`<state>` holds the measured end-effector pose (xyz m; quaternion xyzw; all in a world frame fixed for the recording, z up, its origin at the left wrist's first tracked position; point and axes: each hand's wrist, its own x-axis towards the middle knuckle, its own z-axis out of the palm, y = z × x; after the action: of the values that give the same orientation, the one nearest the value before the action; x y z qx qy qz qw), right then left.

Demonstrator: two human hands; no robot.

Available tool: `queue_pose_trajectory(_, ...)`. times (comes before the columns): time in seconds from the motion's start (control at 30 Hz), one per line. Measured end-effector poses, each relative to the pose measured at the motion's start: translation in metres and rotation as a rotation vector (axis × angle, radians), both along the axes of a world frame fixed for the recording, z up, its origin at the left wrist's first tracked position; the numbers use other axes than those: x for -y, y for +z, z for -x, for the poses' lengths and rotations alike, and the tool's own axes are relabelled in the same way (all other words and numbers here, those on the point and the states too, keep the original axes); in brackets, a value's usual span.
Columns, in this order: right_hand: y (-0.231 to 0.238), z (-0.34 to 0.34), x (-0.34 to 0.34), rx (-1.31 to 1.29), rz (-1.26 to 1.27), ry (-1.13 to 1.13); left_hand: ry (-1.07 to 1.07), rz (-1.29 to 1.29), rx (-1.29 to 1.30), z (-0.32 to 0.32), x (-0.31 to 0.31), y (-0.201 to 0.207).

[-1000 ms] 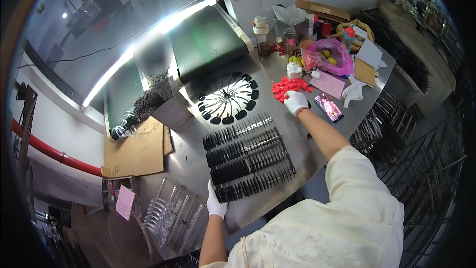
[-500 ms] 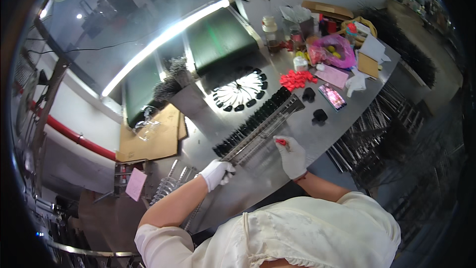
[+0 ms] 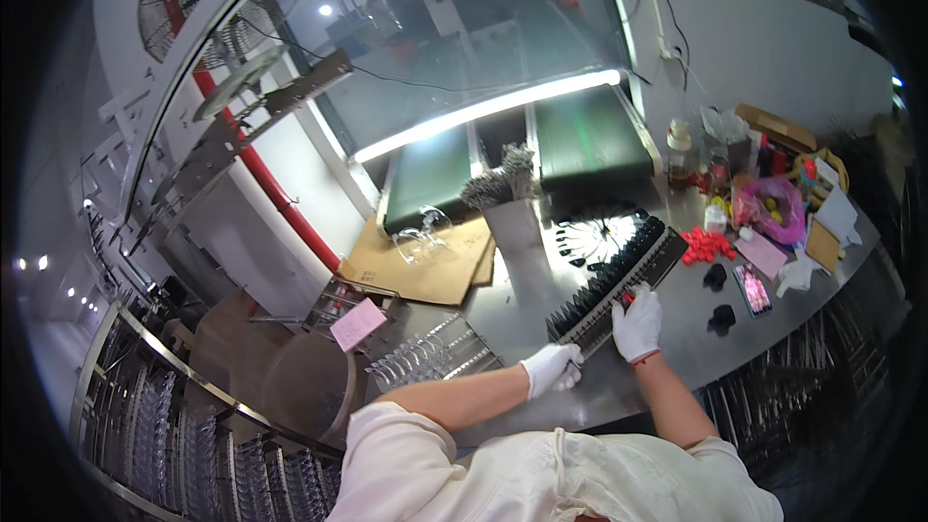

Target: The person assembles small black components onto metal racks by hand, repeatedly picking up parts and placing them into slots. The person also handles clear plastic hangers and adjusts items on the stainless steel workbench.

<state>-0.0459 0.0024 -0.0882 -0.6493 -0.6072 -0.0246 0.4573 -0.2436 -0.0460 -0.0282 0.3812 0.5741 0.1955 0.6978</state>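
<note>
One left grip (image 3: 553, 370) holds a rack (image 3: 655, 269) of black pieces (image 3: 604, 287).

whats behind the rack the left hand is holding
Behind the rack in the left hand lies part of a circle of black-tipped pieces. Its near edge cannot be seen: the loaded rack covers it.

The gloves (image 3: 638, 329) are white, the racked pieces (image 3: 607, 280) black, the heap (image 3: 709, 246) red, the bag (image 3: 790, 226) magenta, the cardboard (image 3: 411, 271) brown, the belts (image 3: 592, 147) green

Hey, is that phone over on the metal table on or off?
On: the smartphone lies face up, glowing with a bright, mostly pink picture.
</note>
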Motion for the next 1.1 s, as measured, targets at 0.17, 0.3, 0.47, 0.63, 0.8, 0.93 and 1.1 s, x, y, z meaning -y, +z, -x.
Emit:
queue_pose_trajectory(0.17,0.076,-0.017,0.009,-0.135,-0.102,0.373,0.138,0.263,0.744,-0.002,0.013,0.020)
queue_pose_trajectory(0.3,0.127,-0.047,0.071,-0.004,-0.312,0.140,0.059,0.277,1.004,-0.008,0.031,0.070)
queue_pose_trajectory(0.47,0.168,-0.071,0.116,0.230,-0.487,0.064,-0.218,0.209,1.222,-0.020,0.038,0.141)
queue_pose_trajectory(0.63,0.241,-0.083,0.086,0.337,-1.020,-0.027,-0.637,-0.083,1.310,-0.024,0.061,0.185)
queue_pose_trajectory(0.8,0.341,-0.091,0.052,0.342,-1.111,0.072,-0.573,-0.850,0.827,0.022,0.080,0.197)
queue_pose_trajectory(0.93,0.403,-0.077,0.024,0.570,-1.261,-0.010,-0.297,-0.949,0.539,0.075,0.086,0.192)
queue_pose_trajectory(1.1,0.473,-0.058,-0.037,0.506,-1.272,-0.047,0.092,-1.240,0.238,0.134,0.094,0.214)
